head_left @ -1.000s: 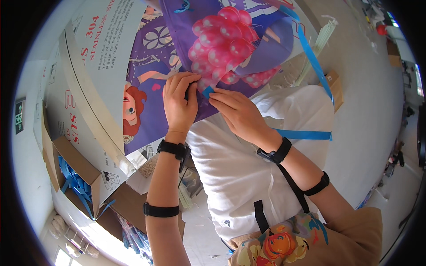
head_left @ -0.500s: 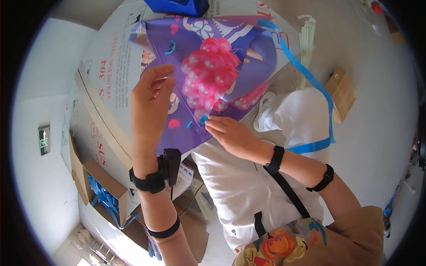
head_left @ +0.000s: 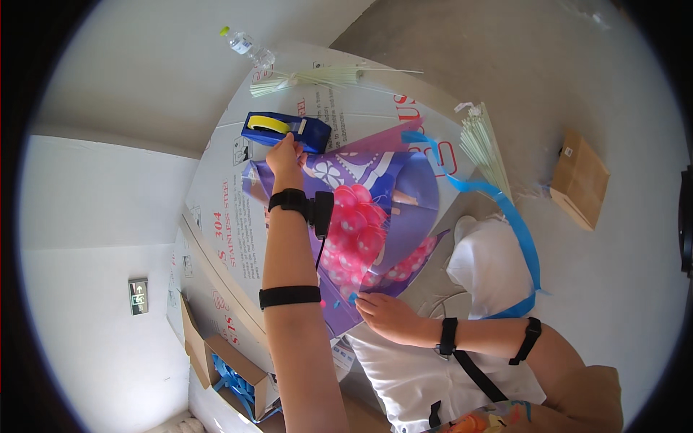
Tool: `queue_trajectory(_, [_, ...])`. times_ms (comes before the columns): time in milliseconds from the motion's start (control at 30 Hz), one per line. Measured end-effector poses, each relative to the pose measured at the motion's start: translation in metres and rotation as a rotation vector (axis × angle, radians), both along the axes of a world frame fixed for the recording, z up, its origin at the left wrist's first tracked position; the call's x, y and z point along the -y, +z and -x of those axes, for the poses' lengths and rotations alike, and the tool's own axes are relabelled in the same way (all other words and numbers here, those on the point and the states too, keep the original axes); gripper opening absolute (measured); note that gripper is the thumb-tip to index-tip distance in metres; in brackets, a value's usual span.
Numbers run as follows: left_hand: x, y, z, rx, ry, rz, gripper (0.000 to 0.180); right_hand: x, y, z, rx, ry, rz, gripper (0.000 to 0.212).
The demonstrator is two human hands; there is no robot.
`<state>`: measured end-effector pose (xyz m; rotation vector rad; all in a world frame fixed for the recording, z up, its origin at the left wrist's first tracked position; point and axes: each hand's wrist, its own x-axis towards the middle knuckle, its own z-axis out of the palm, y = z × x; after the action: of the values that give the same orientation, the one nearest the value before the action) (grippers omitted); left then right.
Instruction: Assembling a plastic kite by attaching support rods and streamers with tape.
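On a large grey-white cardboard surface lies a purple printed plastic sheet with pink balloon pictures, folded over at one side. A blue ribbon runs from its far right corner down over my knee. My left hand has reached to the far side, its fingers closed at the near side of a blue tape dispenser with a yellow-centred roll. My fingertips there are partly hidden. My right hand holds the sheet's near edge, beside a small blue piece.
Bundles of thin pale sticks lie at the far edge and at the right. A clear bottle stands beyond. A cardboard box of blue ribbon sits at lower left; a brown box is on the floor.
My left hand has moved forward from above the sheet to the tape dispenser. My right hand stays at the sheet's near edge. The view has shifted toward the far side.
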<state>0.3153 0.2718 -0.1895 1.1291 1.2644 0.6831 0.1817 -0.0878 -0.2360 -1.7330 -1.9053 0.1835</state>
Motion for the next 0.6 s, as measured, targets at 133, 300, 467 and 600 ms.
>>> queue_trajectory(133, [0.018, 0.009, -0.037, 0.038, 0.053, 0.224, 0.023, 0.002, -0.006, -0.012, -0.017, -0.027, 0.043, 0.029])
queue_trajectory(300, [0.025, 0.035, -0.037, 0.097, -0.116, 0.15, 0.019, 0.0, -0.007, -0.012, -0.047, -0.04, 0.053, 0.025])
queue_trajectory(467, [0.008, 0.041, -0.027, 0.123, 0.147, 0.39, 0.021, -0.001, -0.001, -0.007, -0.035, -0.028, 0.048, 0.024])
queue_trajectory(600, [0.036, 0.041, -0.037, 0.153, 0.191, 0.514, 0.022, 0.0, -0.01, -0.009, 0.002, -0.056, 0.048, 0.024])
